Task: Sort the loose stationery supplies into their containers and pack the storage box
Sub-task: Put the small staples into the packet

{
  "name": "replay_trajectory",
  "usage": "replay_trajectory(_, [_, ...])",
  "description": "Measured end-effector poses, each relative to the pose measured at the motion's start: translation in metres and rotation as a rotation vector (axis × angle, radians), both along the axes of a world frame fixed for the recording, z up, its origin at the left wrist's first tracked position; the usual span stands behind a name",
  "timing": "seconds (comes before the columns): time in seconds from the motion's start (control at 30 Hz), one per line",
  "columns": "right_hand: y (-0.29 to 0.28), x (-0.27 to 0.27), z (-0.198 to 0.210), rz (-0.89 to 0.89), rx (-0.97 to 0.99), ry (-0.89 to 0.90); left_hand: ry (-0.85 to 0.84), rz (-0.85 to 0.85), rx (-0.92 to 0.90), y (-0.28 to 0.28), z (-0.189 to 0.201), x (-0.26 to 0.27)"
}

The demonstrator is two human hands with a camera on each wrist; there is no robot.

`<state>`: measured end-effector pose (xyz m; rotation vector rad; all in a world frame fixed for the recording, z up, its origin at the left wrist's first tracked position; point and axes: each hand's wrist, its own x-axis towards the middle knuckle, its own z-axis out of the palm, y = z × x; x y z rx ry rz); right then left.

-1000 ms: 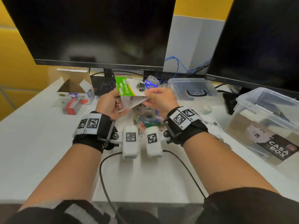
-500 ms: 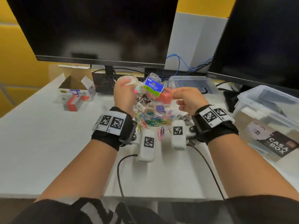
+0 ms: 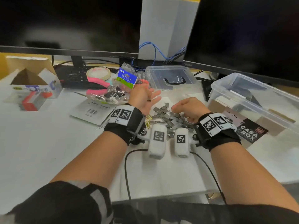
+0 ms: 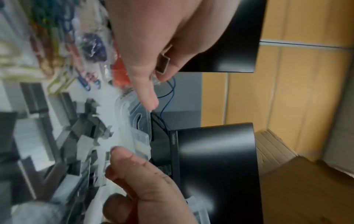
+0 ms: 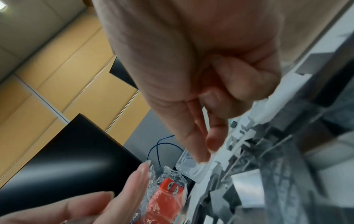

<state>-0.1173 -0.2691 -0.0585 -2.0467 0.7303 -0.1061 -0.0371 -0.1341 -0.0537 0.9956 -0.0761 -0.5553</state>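
A heap of loose grey staple strips (image 3: 168, 116) lies on the white desk between my hands. My left hand (image 3: 152, 97) hovers at the heap's left edge, palm turned inward, fingers straight, holding nothing. My right hand (image 3: 175, 108) hangs over the heap's right side with its fingers loosely curled downward; in the right wrist view (image 5: 208, 136) nothing shows between them. Behind the left hand lie the binder clip bag (image 3: 126, 76), a tape roll (image 3: 98, 73) and a pink-handled tool (image 3: 97, 85). The big clear storage box (image 3: 252, 101) stands at the right.
A small clear lidded box (image 3: 169, 78) sits behind the staples. An open cardboard box (image 3: 32, 81) with a red stapler stands far left. A printed card (image 3: 90, 109) and yellow paper clips (image 3: 148, 121) lie near my left wrist. Two monitors and a keyboard (image 3: 72, 76) line the back.
Both hands let go of the bags and tape roll, which now lie at the back of the desk. The hands dropped down and came over the staple heap.
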Motion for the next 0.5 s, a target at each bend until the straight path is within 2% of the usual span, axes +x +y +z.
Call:
replay_trajectory(0.13, [0.001,0.0,0.0,0.095,-0.067,0.072,0.079,-0.068,-0.041,-0.002,-0.014,0.004])
replay_trajectory(0.33, [0.017,0.008,-0.01,0.326,-0.079,-0.022,0.172,-0.118,-0.086,0.005,-0.04,0.007])
replay_trajectory(0.5, [0.027,0.013,-0.01,0.438,-0.152,0.077,0.179,-0.157,-0.113,0.014,-0.041,0.012])
